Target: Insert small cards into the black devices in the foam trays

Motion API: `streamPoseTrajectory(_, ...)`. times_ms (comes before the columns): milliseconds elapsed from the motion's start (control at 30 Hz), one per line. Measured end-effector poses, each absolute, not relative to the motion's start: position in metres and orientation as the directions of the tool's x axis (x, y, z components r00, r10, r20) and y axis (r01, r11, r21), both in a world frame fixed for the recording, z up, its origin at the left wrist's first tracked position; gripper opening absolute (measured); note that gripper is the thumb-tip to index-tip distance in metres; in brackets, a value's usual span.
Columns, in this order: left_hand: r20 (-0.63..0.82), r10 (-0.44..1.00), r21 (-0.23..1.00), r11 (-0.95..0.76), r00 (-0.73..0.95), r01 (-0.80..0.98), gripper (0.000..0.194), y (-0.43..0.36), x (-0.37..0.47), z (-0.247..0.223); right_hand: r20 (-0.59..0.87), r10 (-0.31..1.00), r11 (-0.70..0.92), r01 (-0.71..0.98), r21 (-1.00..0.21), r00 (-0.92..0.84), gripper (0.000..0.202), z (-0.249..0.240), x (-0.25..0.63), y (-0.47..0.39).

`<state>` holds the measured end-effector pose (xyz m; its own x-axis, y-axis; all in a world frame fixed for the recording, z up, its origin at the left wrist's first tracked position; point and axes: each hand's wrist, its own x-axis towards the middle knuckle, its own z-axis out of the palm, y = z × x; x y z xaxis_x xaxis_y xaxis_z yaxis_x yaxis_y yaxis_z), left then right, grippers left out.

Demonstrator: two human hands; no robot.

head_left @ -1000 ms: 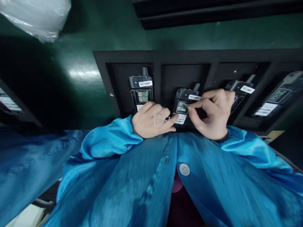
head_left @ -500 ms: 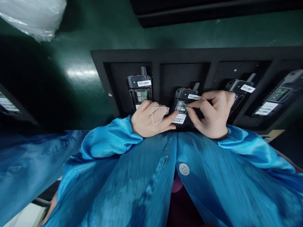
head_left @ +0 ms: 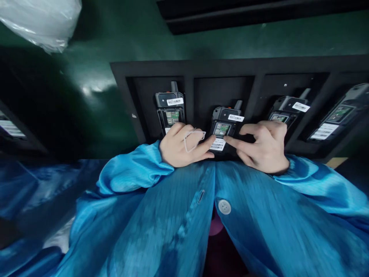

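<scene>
A two-way radio lies back-up in the tray, its battery bay showing a green circuit board inside a thin pale rim. My left hand rests just left of it, fingers curled, index fingertip at the bay's lower left edge. A thin white rectangular frame, like a gasket, hooks over its fingers; how firmly it is gripped is hidden. The extended index finger of my right hand touches the bay's lower right edge. Its other fingers are bent, and nothing shows in them.
The black compartment tray holds another radio at left and two at right, the nearer radio partly behind my right hand. A clear plastic bag sits at upper left on the green table. A black rail-like object lies behind.
My right hand has gone from a pinch over the bay to a pointing finger at its lower edge, shifting slightly right and down. My left hand has stayed put.
</scene>
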<state>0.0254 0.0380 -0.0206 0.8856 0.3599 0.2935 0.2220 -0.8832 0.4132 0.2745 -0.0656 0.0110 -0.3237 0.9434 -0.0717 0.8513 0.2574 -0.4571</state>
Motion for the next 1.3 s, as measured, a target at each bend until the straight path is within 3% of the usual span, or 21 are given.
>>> streamPoseTrajectory(200,0.169,0.329,0.359,-0.898,0.929,0.253,0.05,0.035,0.023,-0.021,-0.046,0.938,0.3,0.871,-0.389,-0.344,0.03,0.012,0.276,-0.064)
streamPoseTrajectory(400,0.027,0.446,0.467,-0.797,0.895,0.383,0.067,0.035,0.029,-0.016,0.035,0.968,0.242,0.892,-0.381,-0.248,0.034,0.013,0.278,-0.06)
streamPoseTrajectory(633,-0.007,0.456,0.434,-0.8,0.89,0.414,0.073,0.032,0.031,-0.017,-0.143,0.96,0.19,0.936,-0.296,-0.241,0.039,0.02,0.27,-0.062)
streamPoseTrajectory(833,0.081,0.467,0.278,-0.859,0.881,0.43,0.063,0.03,0.039,-0.013,-0.011,0.975,0.208,0.93,-0.303,-0.222,0.037,0.015,0.267,-0.065)
streamPoseTrajectory(900,0.077,0.479,0.298,-0.848,0.874,0.439,0.06,0.031,0.04,-0.01,0.01,0.973,0.224,0.935,-0.275,-0.23,0.034,0.014,0.267,-0.067)
streamPoseTrajectory(967,0.076,0.488,0.411,-0.81,0.869,0.419,0.056,0.034,0.039,-0.005,-0.016,0.968,0.239,0.94,-0.244,-0.251,0.031,0.015,0.266,-0.066)
streamPoseTrajectory(1033,0.09,0.509,0.655,-0.678,0.856,0.334,0.046,0.036,0.035,0.001,-0.049,0.967,0.226,0.933,-0.28,-0.249,0.028,0.02,0.265,-0.06)
streamPoseTrajectory(1100,0.096,0.551,0.907,-0.391,0.829,0.155,0.036,0.038,0.03,0.008,-0.057,0.974,0.179,0.899,-0.399,-0.219,0.027,0.029,0.262,-0.048)
streamPoseTrajectory(1133,0.083,0.578,0.975,-0.216,0.812,0.054,0.035,0.038,0.027,0.011,-0.043,0.978,0.161,0.869,-0.468,-0.205,0.026,0.035,0.26,-0.04)
streamPoseTrajectory(1200,0.031,0.618,0.991,0.083,0.785,-0.104,0.039,0.037,0.021,0.016,-0.026,0.981,0.145,0.809,-0.57,-0.194,0.026,0.046,0.254,-0.024)
streamPoseTrajectory(1300,-0.043,0.629,0.92,0.327,0.776,-0.214,0.048,0.033,0.013,0.018,-0.032,0.959,0.195,0.741,-0.643,-0.28,0.029,0.057,0.24,0.0)
